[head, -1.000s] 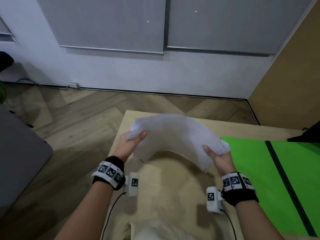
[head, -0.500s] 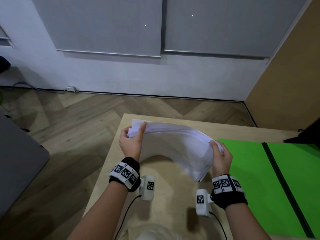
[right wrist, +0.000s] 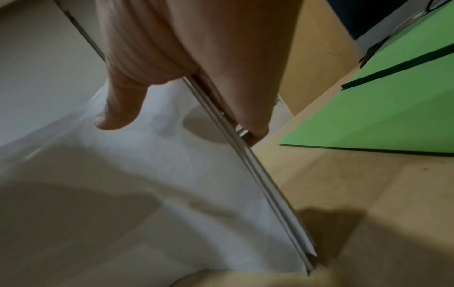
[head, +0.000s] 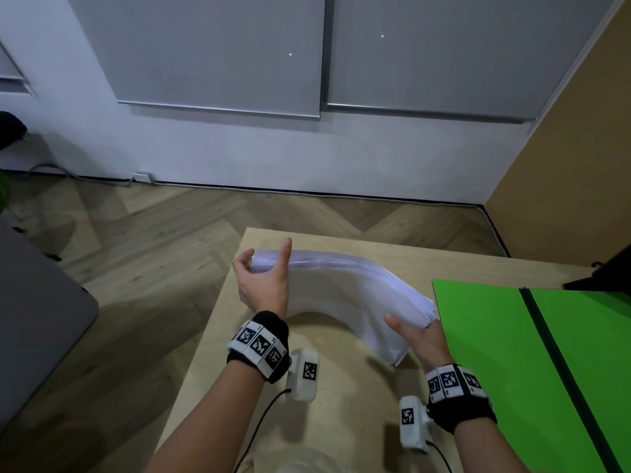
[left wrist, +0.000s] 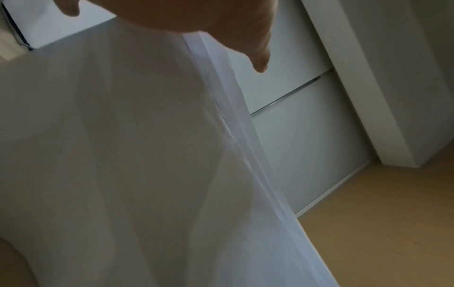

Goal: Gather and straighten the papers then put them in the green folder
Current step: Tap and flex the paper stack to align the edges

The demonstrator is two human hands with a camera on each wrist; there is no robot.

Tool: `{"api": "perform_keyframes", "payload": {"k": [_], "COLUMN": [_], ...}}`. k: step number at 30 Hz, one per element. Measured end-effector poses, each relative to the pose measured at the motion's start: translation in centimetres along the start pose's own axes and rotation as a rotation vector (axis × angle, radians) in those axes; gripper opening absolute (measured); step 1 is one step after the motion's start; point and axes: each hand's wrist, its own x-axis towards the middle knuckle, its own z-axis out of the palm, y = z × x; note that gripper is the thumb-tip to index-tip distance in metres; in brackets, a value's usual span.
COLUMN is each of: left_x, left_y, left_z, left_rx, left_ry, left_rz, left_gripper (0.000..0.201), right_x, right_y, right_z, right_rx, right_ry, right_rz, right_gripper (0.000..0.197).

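Observation:
A thick stack of white papers [head: 341,285] stands on its long edge, bowed into an arch between my hands. My left hand [head: 264,268] holds the stack's left end, thumb straight up on the near face and fingers curled round the far side. My right hand [head: 415,331] pinches the right end, which slopes down to the wooden table [head: 341,404]. The right wrist view shows the papers [right wrist: 172,184] clamped between thumb and fingers, their lower corner at the tabletop. The green folder [head: 495,336] lies open and flat just right of my right hand, also the folder [right wrist: 380,106].
A dark spine strip [head: 553,353] runs down the middle of the folder. A black object [head: 601,271] sits at the table's far right edge. The table's left edge drops to wood floor [head: 136,268], with grey furniture [head: 34,319] further left.
The stack went from held loosely and blurred to a tidier arch on its edge. Its right end has come down toward the table, and my left thumb has straightened upward.

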Motion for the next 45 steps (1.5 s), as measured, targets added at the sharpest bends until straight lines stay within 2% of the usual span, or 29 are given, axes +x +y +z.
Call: {"api": "perform_keyframes", "payload": {"k": [3, 6, 8, 11, 12, 15, 16, 19, 22, 24, 30, 32, 34, 36, 37, 38, 40, 41, 43, 45], "left_x": [0.8, 2.4, 3.4, 4.3, 4.3, 3.9, 3.8, 3.4, 3.1, 3.0, 3.3, 3.3, 3.3, 3.3, 3.1, 2.8, 2.2, 1.9, 1.7, 1.8], "left_y": [-0.4, -1.1, -1.3, -1.4, -1.3, -1.1, -1.0, -0.8, -1.4, -2.4, -2.4, -2.1, -1.9, -1.9, -1.8, -1.8, -1.4, -1.1, -0.6, -0.5], "left_z": [0.0, -0.7, -1.3, -2.1, -2.2, -2.5, -2.7, -3.7, -5.0, -5.3, -4.4, -4.1, -3.8, -3.6, -3.5, -3.4, -3.1, -3.0, -3.2, -3.8], "left_rx": [-0.051, -0.018, -0.011, 0.032, 0.067, 0.156, 0.163, 0.069, -0.013, -0.015, 0.030, 0.066, 0.098, 0.138, 0.165, 0.183, 0.178, 0.147, 0.050, -0.019], "left_ry": [0.003, -0.024, -0.142, -0.357, -0.423, -0.545, -0.539, -0.468, -0.439, -0.430, -0.437, -0.451, -0.471, -0.509, -0.545, -0.583, -0.629, -0.626, -0.578, -0.510], "left_rz": [0.056, 0.039, -0.028, -0.062, -0.031, 0.115, 0.158, 0.232, 0.156, 0.079, -0.008, -0.008, -0.031, -0.055, -0.047, -0.026, 0.021, 0.036, 0.047, 0.055], "left_gripper": [0.053, 0.035, 0.025, 0.039, 0.040, 0.036, 0.039, 0.041, 0.046, 0.046, 0.041, 0.036, 0.018, 0.012, 0.011, 0.014, 0.017, 0.015, 0.012, 0.014], "right_x": [0.1, 0.3, 0.2, 0.4, 0.5, 1.0, 1.1, 0.5, 0.2, 0.1, 0.7, 0.8, 1.3, 1.0, 0.9, 0.9, 0.7, 0.5, 0.3, 0.2], "right_y": [0.6, 0.7, 0.3, -0.1, -0.2, -1.2, -1.9, -4.1, -4.2, -3.2, -2.7, -2.7, -2.1, -1.5, -1.3, -1.3, -2.5, -3.3, -4.7, -5.2], "right_z": [-0.7, -1.0, -1.0, -0.5, -0.1, 0.9, 1.1, 0.6, -0.1, 0.0, 1.3, 1.4, 0.8, 0.4, 0.2, 0.2, 0.4, 0.6, 0.6, 0.3], "right_rx": [-0.052, -0.078, -0.077, -0.097, -0.116, -0.125, -0.130, -0.090, -0.051, -0.072, 0.070, 0.065, 0.068, -0.014, -0.055, -0.080, -0.099, -0.105, -0.068, -0.025], "right_ry": [-0.013, 0.006, -0.008, -0.009, 0.032, 0.137, 0.141, 0.070, -0.016, -0.022, 0.245, 0.241, 0.175, 0.078, 0.060, 0.078, 0.129, 0.134, 0.151, 0.160], "right_rz": [0.023, 0.012, 0.011, 0.007, 0.010, -0.016, -0.039, -0.125, -0.167, -0.159, -0.135, -0.122, -0.092, -0.034, 0.010, 0.044, 0.033, 0.002, -0.068, -0.128], "right_gripper": [0.052, 0.040, 0.038, 0.021, 0.016, 0.025, 0.024, 0.003, 0.009, 0.007, 0.025, 0.029, 0.050, 0.073, 0.077, 0.070, 0.030, 0.017, 0.004, 0.007]}}
